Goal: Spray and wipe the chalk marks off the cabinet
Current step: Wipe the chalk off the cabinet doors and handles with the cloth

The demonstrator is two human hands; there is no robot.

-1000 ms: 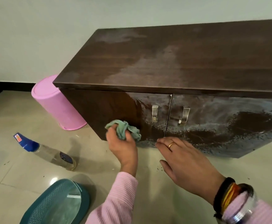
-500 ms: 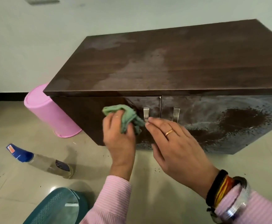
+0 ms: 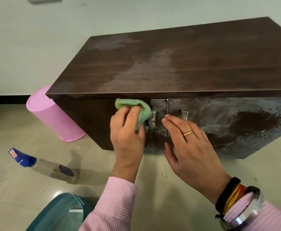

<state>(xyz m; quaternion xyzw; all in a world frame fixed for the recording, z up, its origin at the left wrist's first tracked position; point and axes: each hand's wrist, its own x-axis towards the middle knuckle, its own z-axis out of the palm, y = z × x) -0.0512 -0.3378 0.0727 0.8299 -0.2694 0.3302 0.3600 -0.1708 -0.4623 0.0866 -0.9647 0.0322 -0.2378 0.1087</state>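
Observation:
A low dark-brown cabinet (image 3: 178, 67) with two doors stands on the floor. My left hand (image 3: 128, 134) grips a bunched green cloth (image 3: 133, 107) against the top of the left door, beside its metal handle (image 3: 153, 117). My right hand (image 3: 189, 144) is flat with straight fingers over the seam between the doors, near the right handle (image 3: 184, 114). The right door (image 3: 236, 124) carries whitish chalk smears around a dark wet patch. A spray bottle (image 3: 44, 165) with a blue head lies on its side on the floor at the left.
A pink bucket (image 3: 53, 115) stands upside down at the cabinet's left end. A teal perforated plastic object (image 3: 59, 212) sits at the bottom left. Pale floor tiles with dark specks lie in front. A light wall runs behind the cabinet, whose top shows hazy patches.
My left hand has carried the cloth up the left door from its lower edge to just under the top. My right hand has risen from the floor edge to the seam by the handles.

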